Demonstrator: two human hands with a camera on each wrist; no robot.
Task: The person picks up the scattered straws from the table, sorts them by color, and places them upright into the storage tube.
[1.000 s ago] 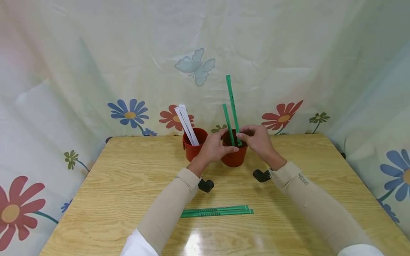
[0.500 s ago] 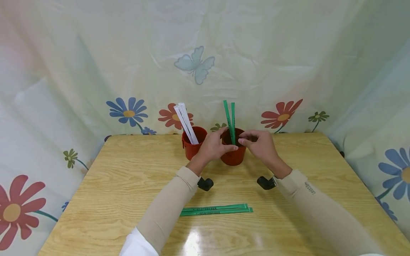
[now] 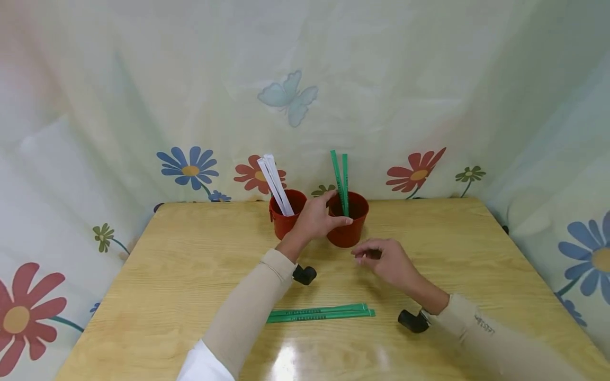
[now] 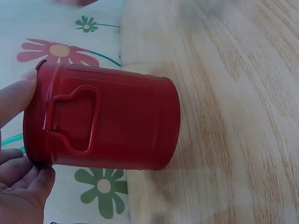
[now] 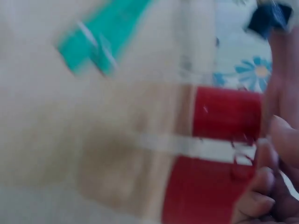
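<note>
My left hand (image 3: 316,217) grips the rim of the right-hand red bucket (image 3: 350,234), thumb and fingers spread across its mouth. Two slim green wrapped sticks (image 3: 345,177) stand in that bucket, leaning on its far left side; their lower ends are hidden inside. In the left wrist view the red bucket (image 4: 126,121) shows its folded wire handle. Clear of the bucket, my right hand (image 3: 393,264) hangs over the table with loosely curled fingers and nothing in them. Several more green wrapped sticks (image 3: 329,313) lie flat near the front, partly behind my left sleeve.
Left of my hand stands another red bucket (image 3: 282,226), with several white wrapped sticks (image 3: 276,185) leaning in it. Behind the wooden table (image 3: 200,254) hangs a flowered curtain (image 3: 381,106). A black wrist camera (image 3: 413,321) juts out below my right wrist.
My right hand let go of the second green stick, which dropped into the right bucket beside the first. It then moved back toward me. My left hand stayed on the rim.
</note>
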